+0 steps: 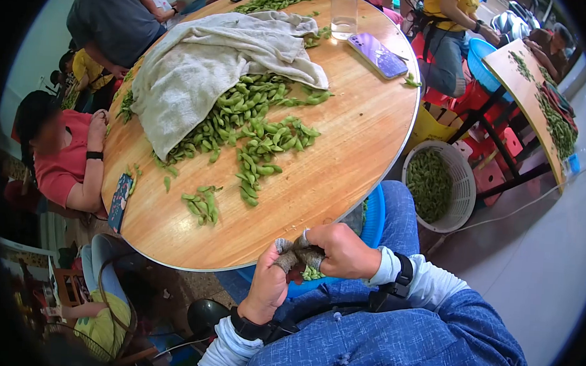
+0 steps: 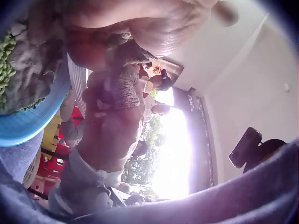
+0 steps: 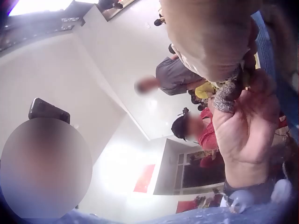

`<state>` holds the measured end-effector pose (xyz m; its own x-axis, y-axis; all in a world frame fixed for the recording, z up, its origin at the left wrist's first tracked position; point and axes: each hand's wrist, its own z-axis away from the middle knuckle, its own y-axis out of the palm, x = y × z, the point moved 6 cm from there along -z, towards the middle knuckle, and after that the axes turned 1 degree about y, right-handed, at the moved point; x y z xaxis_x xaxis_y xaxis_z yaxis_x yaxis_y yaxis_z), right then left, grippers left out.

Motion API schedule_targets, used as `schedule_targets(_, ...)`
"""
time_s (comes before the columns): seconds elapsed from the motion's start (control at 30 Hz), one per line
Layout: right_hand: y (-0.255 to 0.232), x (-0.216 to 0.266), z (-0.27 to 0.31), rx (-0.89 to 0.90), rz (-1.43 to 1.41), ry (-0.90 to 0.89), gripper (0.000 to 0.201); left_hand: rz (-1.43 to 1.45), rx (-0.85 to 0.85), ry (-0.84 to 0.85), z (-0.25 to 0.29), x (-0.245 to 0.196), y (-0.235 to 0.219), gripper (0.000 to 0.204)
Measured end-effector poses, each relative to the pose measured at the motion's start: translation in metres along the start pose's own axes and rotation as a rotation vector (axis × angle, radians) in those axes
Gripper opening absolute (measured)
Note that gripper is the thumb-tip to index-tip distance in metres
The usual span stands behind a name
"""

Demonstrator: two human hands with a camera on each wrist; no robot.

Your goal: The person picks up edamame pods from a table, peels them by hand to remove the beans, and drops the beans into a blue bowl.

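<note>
My left hand (image 1: 267, 289) and right hand (image 1: 346, 251) meet at the fingertips over a blue basin (image 1: 376, 217), just off the table's near edge. Grey cloth covers (image 1: 285, 261) wrap some fingertips and thumbs. The fingers of both hands curl inward and pinch a small green soybean pod, mostly hidden; only a greenish sliver shows between the fingers in the right wrist view. Shelled green beans (image 2: 5, 70) lie in the basin beside dark grey material (image 2: 35, 77). Loose soybean pods (image 1: 202, 205) lie on the table nearest the hands.
The round wooden table (image 1: 348, 146) bears a big pod heap (image 1: 244, 107) under a pale cloth (image 1: 193, 65), a purple phone (image 1: 378, 55), a glass (image 1: 343, 13) and a dark patterned phone (image 1: 119, 202). A white basket (image 1: 462, 172) of pods stands right. People sit around.
</note>
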<state>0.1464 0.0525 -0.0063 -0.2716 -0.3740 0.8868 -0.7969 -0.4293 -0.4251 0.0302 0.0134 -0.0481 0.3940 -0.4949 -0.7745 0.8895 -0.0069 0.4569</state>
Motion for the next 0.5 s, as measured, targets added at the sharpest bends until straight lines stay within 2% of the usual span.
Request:
schedule_targets(0.13, 0.001, -0.004, 0.004, -0.028, -0.054, 0.028, 0.009, 0.052, 0.06, -0.017, -0.001, 0.004, -0.003, 0.011)
schedule_targets(0.27, -0.003, -0.018, 0.006, -0.046, -0.512, 0.221, 0.007, -0.146, 0.032, 0.045, 0.004, -0.007, 0.002, 0.013)
schedule_targets(0.37, 0.008, -0.03, 0.008, 0.026, -0.777, 0.316, 0.007, -0.314, -0.01, 0.118, 0.008, -0.019, 0.002, 0.015)
schedule_targets(0.5, 0.015, -0.033, 0.016, 0.239, -1.073, 0.545, 0.012, -0.189, 0.048, 0.138, 0.005, -0.013, -0.003, 0.016)
